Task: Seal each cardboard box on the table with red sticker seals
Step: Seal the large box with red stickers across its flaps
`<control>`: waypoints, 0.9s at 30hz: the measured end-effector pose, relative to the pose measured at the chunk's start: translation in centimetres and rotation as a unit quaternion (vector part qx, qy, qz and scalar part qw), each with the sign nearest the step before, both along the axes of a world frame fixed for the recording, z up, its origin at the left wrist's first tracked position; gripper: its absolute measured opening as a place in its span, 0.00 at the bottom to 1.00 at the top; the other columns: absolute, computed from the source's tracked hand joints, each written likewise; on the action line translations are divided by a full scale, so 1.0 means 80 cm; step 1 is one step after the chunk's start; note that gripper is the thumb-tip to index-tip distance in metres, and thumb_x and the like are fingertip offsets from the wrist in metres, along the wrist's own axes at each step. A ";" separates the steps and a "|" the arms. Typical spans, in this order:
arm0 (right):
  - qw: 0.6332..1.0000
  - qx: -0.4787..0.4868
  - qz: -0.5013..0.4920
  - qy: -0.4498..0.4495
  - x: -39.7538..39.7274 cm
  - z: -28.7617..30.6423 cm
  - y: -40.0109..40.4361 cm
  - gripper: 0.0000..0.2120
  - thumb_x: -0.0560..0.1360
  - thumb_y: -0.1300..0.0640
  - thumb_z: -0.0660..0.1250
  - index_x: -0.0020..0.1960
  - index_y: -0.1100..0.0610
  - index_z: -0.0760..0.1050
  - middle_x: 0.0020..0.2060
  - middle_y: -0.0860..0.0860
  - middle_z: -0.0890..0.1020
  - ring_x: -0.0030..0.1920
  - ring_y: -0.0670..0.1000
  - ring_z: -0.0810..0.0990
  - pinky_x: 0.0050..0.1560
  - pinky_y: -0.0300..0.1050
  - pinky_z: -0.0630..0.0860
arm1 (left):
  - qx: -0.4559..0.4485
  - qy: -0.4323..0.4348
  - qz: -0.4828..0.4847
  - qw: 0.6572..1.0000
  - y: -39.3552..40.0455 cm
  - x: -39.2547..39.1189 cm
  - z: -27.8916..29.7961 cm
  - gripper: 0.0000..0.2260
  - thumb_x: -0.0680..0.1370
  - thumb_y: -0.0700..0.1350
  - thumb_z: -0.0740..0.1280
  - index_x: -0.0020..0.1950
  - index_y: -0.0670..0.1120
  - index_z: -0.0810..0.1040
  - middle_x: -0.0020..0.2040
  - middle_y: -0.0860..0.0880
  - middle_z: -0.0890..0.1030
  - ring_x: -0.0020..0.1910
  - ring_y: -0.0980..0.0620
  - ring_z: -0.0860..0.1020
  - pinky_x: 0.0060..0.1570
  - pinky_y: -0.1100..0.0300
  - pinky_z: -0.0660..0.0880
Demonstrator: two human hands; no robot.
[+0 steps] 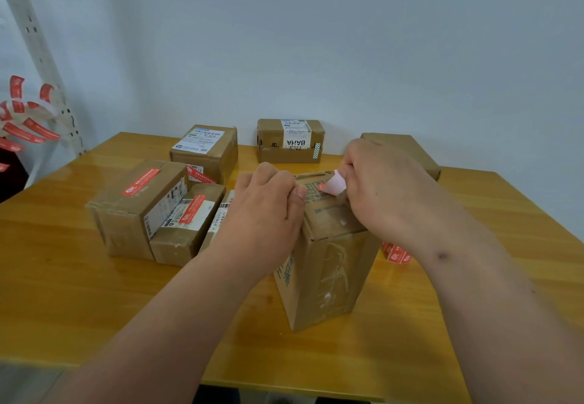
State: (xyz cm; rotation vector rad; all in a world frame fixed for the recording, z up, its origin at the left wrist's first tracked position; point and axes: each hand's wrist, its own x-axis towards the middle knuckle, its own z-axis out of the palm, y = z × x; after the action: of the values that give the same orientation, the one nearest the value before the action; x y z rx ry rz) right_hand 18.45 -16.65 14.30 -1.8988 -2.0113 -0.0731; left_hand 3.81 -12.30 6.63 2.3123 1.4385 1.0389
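Standing upright near the front middle of the desk (410,340), a tall cardboard box (328,271) is being worked on from above by both hands. A red sticker seal (331,185), its pale backing turned up, is pinched in the fingers of the right hand (385,195) just over the far part of the box top. The left hand (268,210) is curled at the left edge of the box top, its fingertips close to the sticker; whether anything is gripped by it cannot be told.

A roll of red stickers (396,253) is partly seen on the desk just to the right of the box, behind the right forearm. To the left, a cluster of boxes lies close together: a larger box with a red seal on top (139,204), a smaller sealed box (186,226) touching it, and another box with a shipping label (205,150) behind them. A box with a white label (289,141) is set against the wall, and a plain box (407,147) is seen behind the right hand. Strips of red stickers (22,119) are hung at the far left beside a perforated white post (34,40).
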 end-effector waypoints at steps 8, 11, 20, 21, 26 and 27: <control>0.992 0.055 -0.035 0.105 0.007 0.004 0.004 0.06 0.80 0.61 0.56 0.48 0.53 0.69 0.43 0.52 0.80 0.40 0.52 0.82 0.40 0.50 0.78 | -0.018 0.007 0.006 1.000 0.001 0.000 0.001 0.11 0.82 0.54 0.52 0.48 0.52 0.70 0.50 0.55 0.66 0.53 0.53 0.62 0.51 0.61 0.59; 0.960 0.119 -0.035 0.249 0.013 0.008 -0.008 0.10 0.82 0.56 0.54 0.43 0.48 0.68 0.39 0.50 0.82 0.35 0.46 0.83 0.42 0.50 0.81 | -0.023 -0.004 -0.007 1.000 0.002 -0.001 0.001 0.13 0.81 0.56 0.50 0.50 0.54 0.72 0.52 0.57 0.67 0.55 0.54 0.64 0.54 0.58 0.65; 0.888 0.091 0.071 0.446 0.012 -0.020 -0.073 0.07 0.77 0.52 0.65 0.43 0.51 0.80 0.34 0.48 0.82 0.37 0.45 0.82 0.44 0.46 0.76 | -0.038 -0.291 -0.051 0.955 -0.071 -0.016 0.039 0.10 0.76 0.54 0.64 0.55 0.63 0.77 0.52 0.61 0.80 0.52 0.61 0.77 0.43 0.73 0.73; 0.889 0.091 0.076 0.443 0.010 -0.024 -0.080 0.07 0.77 0.51 0.65 0.43 0.49 0.80 0.33 0.48 0.82 0.37 0.45 0.81 0.42 0.45 0.75 | -0.063 -0.317 -0.085 0.942 -0.084 -0.017 0.048 0.09 0.74 0.54 0.65 0.53 0.61 0.80 0.48 0.59 0.82 0.49 0.60 0.79 0.42 0.72 0.74; 0.895 0.138 0.072 0.417 -0.010 -0.037 -0.113 0.06 0.73 0.45 0.66 0.40 0.45 0.79 0.33 0.45 0.81 0.34 0.45 0.78 0.31 0.37 0.72 | -0.133 -0.385 -0.223 0.886 -0.121 -0.016 0.055 0.08 0.68 0.55 0.75 0.45 0.55 0.85 0.38 0.55 0.84 0.36 0.63 0.80 0.37 0.72 0.74; 0.895 0.154 0.071 0.412 -0.014 -0.041 -0.118 0.06 0.74 0.46 0.68 0.39 0.45 0.79 0.34 0.44 0.81 0.35 0.45 0.78 0.31 0.34 0.71 | -0.145 -0.393 -0.241 0.876 -0.124 -0.016 0.051 0.08 0.67 0.54 0.74 0.45 0.55 0.85 0.39 0.53 0.85 0.37 0.62 0.80 0.37 0.70 0.75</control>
State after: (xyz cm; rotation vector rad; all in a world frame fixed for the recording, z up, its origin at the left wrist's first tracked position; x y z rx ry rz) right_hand 17.35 -26.12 10.98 -1.2570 -1.4246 0.3705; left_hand 2.51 -22.26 10.69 1.5858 0.5968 1.2652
